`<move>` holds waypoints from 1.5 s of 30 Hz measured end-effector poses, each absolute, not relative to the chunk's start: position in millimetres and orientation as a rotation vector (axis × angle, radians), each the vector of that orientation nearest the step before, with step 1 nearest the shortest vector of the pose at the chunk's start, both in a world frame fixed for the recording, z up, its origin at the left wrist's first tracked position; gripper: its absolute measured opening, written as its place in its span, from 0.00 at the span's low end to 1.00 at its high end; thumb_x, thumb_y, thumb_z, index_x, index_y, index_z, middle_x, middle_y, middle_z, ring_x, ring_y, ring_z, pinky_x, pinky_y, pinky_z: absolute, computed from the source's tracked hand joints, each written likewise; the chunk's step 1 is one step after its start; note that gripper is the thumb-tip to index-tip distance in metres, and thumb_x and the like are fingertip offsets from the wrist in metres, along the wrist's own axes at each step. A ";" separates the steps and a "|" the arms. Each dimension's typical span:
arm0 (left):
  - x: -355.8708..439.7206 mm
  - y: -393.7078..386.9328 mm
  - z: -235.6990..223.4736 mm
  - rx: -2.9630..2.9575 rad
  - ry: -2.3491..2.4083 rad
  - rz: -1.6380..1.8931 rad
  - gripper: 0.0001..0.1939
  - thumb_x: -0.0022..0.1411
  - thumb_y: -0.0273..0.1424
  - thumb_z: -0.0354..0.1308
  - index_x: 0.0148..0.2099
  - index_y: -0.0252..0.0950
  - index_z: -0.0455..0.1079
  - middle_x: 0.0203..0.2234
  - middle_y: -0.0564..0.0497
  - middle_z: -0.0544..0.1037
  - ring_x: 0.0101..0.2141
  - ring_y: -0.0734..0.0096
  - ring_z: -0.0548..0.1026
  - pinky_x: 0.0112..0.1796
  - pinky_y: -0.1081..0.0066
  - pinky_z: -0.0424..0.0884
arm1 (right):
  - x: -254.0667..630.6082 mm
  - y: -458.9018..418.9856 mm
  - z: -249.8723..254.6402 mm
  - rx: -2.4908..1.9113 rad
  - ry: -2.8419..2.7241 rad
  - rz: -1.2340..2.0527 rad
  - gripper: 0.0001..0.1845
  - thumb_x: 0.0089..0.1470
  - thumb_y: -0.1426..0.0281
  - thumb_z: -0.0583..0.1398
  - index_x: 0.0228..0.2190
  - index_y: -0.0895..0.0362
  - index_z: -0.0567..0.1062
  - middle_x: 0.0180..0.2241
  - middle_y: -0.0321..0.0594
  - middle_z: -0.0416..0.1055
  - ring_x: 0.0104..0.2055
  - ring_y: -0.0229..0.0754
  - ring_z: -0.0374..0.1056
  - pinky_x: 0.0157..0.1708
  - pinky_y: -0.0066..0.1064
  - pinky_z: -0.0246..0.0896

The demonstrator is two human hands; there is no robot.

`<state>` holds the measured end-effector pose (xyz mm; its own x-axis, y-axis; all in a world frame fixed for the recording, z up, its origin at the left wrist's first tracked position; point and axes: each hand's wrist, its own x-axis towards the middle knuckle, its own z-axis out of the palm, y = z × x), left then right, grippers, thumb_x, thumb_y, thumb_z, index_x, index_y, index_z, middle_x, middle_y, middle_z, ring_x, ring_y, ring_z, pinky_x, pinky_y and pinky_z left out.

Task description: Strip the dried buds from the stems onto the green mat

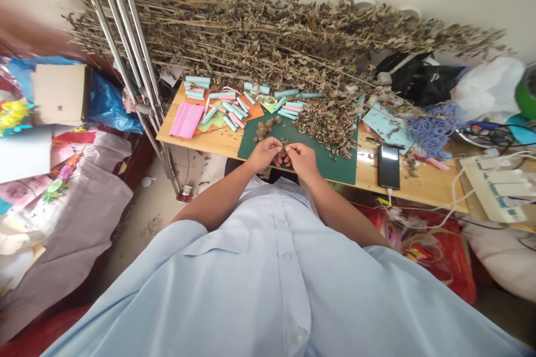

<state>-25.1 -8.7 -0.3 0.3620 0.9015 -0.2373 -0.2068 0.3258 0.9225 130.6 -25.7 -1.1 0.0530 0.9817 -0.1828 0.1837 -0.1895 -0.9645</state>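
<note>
My left hand (263, 155) and right hand (302, 159) pinch dried leaf crumbs (285, 148) over the green mat (335, 170); a leaf heap (322, 125) blocks ahead-right, and a phone (388, 167) lies just past the mat's edge.

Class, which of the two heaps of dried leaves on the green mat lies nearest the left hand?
The small heap just above the left hand; the other heap, much larger, lies further right on the green mat.

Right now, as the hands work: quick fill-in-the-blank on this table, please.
1. The left hand and right hand pinch dried leaves above a ____ cutting mat.
2. The phone lies to the ____ of the mat.
3. The pink paper stack sits on a ____ table.
4. The person's shirt is ____.

Missing words: green; right; wooden; light blue.
</note>
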 end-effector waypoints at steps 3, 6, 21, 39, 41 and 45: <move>-25.5 -8.3 0.2 0.943 0.890 0.866 0.05 0.64 0.28 0.56 0.41 0.33 0.63 0.24 0.54 0.74 0.20 0.76 0.74 0.23 0.75 0.72 | 136.7 -26.7 1.0 -1.499 -1.471 1.118 0.13 0.57 0.60 0.59 0.33 0.55 0.79 0.28 0.39 0.77 0.26 0.42 0.72 0.26 0.33 0.70; -24.9 -8.4 0.9 0.946 0.910 0.856 0.06 0.65 0.29 0.57 0.41 0.34 0.62 0.23 0.55 0.74 0.20 0.77 0.74 0.23 0.76 0.71 | 143.2 -27.4 7.5 -1.424 -1.789 0.887 0.12 0.60 0.63 0.58 0.36 0.54 0.80 0.32 0.40 0.78 0.34 0.44 0.74 0.38 0.36 0.70; -28.0 -9.9 1.2 1.029 0.826 0.775 0.12 0.64 0.33 0.60 0.42 0.34 0.61 0.24 0.53 0.75 0.25 0.72 0.78 0.28 0.72 0.76 | 143.5 -27.7 6.2 -1.481 -1.999 0.504 0.10 0.59 0.69 0.57 0.32 0.55 0.79 0.32 0.43 0.78 0.35 0.45 0.72 0.39 0.34 0.63; -24.5 -13.5 5.1 1.042 0.988 0.807 0.03 0.64 0.27 0.55 0.40 0.35 0.63 0.19 0.57 0.72 0.17 0.77 0.71 0.20 0.78 0.65 | 123.8 -30.7 4.0 -1.598 -1.368 1.073 0.08 0.51 0.63 0.60 0.26 0.53 0.76 0.23 0.37 0.75 0.25 0.42 0.71 0.28 0.33 0.69; -25.9 -12.1 3.8 0.991 0.957 0.819 0.06 0.64 0.28 0.57 0.41 0.34 0.63 0.21 0.56 0.74 0.18 0.78 0.72 0.21 0.78 0.67 | 122.2 -28.9 1.8 -1.561 -1.180 1.230 0.09 0.50 0.62 0.60 0.27 0.54 0.76 0.22 0.36 0.74 0.23 0.42 0.70 0.25 0.34 0.70; -28.4 -10.3 2.7 0.944 0.900 0.851 0.09 0.63 0.31 0.58 0.42 0.34 0.63 0.22 0.56 0.74 0.18 0.77 0.73 0.21 0.78 0.68 | 121.1 -25.2 0.8 -1.507 -0.978 1.312 0.12 0.48 0.59 0.62 0.28 0.55 0.75 0.23 0.36 0.74 0.22 0.40 0.69 0.23 0.33 0.70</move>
